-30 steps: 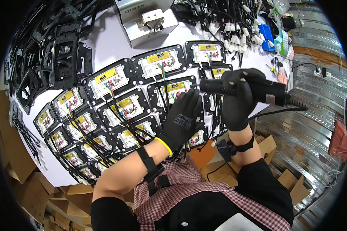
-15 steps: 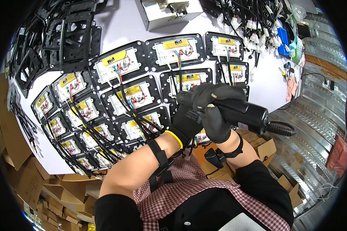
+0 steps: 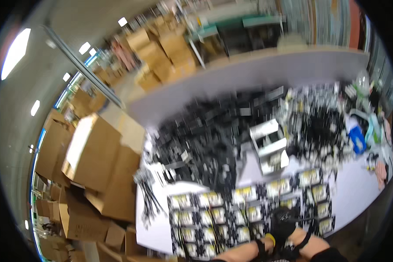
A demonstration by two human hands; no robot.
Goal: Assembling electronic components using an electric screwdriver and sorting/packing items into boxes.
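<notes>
Motion smears this view. My left hand, in a black glove with a yellow cuff, is at the lower right over the rows of panel units. Close against it is my right hand, also black-gloved; the two gloves merge into one dark shape and their fingers cannot be made out. A thin dark length runs rightward from the gloves; its kind is unclear. Around and under the hands lie black-framed panel units with white and yellow middles and dark cables.
Behind the units lie heaped black frames, an open white metal box and bundled cables. A blue object sits at the far right. A low partition backs the table. Large cardboard boxes stand left.
The view has swung up and left, bringing in the partition, boxes and ceiling lights. My hands now appear smaller and lower; the black handheld power tool they gripped is no longer distinct.
</notes>
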